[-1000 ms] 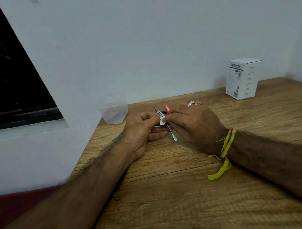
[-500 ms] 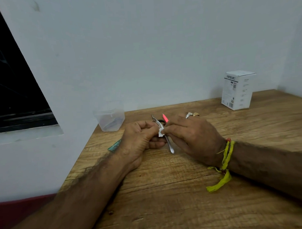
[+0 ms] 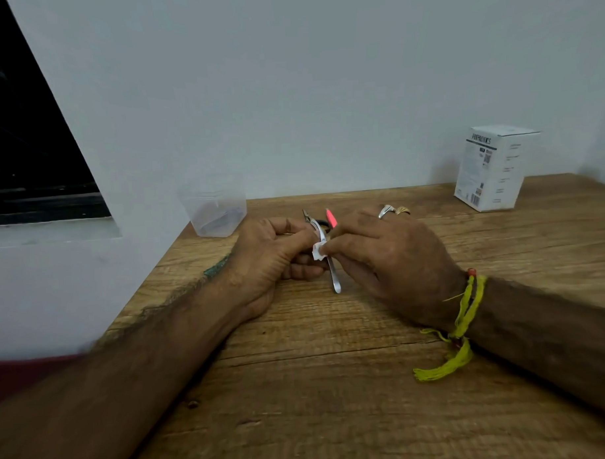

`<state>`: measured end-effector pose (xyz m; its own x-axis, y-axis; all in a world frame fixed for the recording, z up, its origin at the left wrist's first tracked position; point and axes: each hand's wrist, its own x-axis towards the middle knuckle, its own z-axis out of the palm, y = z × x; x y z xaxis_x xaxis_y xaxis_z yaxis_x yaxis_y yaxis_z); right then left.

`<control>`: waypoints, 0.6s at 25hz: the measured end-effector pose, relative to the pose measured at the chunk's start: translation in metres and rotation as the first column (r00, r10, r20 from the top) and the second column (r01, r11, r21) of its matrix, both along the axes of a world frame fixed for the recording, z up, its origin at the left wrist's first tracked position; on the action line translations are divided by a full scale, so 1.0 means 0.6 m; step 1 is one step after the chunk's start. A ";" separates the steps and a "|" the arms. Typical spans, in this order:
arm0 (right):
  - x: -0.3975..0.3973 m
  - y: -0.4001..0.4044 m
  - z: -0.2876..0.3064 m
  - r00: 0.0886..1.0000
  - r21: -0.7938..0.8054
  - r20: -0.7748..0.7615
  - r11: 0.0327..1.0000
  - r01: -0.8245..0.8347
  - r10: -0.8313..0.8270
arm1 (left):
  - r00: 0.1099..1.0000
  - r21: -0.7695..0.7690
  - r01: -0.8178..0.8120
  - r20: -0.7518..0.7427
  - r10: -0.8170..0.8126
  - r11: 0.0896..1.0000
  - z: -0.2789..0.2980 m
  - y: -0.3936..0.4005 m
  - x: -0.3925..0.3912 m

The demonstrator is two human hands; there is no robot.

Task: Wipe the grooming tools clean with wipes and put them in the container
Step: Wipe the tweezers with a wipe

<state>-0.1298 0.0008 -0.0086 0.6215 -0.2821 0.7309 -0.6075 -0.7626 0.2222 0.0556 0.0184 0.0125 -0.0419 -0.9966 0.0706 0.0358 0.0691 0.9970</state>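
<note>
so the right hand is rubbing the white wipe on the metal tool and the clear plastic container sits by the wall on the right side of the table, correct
Not quite. The head view shows the clear plastic container on the left, by the wall. The right hand does press the white wipe on the metal tool.

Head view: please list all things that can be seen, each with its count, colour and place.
metal tool: 1, silver, held over the table between the two hands, slim handle pointing toward the camera
wipe: 1, white, small piece pressed on the metal tool
pink tool: 1, pink tip showing just behind the hands
container: 1, clear plastic, far left of the table by the wall, some items inside, too blurred to name
box: 1, white with dark print, far right of the table
table: 1, brown wood
wristband: 1, yellow thread, on the right wrist
rings: 2, silver and gold, on right fingers
left hand: grips the metal tool
right hand: pinches the wipe
</note>
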 end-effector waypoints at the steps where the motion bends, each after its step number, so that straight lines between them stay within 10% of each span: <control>1: 0.002 -0.001 0.001 1.000 0.006 0.005 1.000 0.002 -0.002 | 1.000 0.003 -0.001 -0.005 0.001 1.000 0.001 0.001 0.001; 15: 0.002 0.005 0.004 1.000 0.001 0.013 1.000 -0.020 0.020 | 0.999 0.002 -0.036 -0.027 0.036 0.999 0.000 -0.002 0.001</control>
<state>-0.1287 0.0040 -0.0063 0.6172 -0.2705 0.7389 -0.5950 -0.7749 0.2134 0.0561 0.0173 0.0125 -0.0045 -0.9975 0.0700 0.0602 0.0696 0.9958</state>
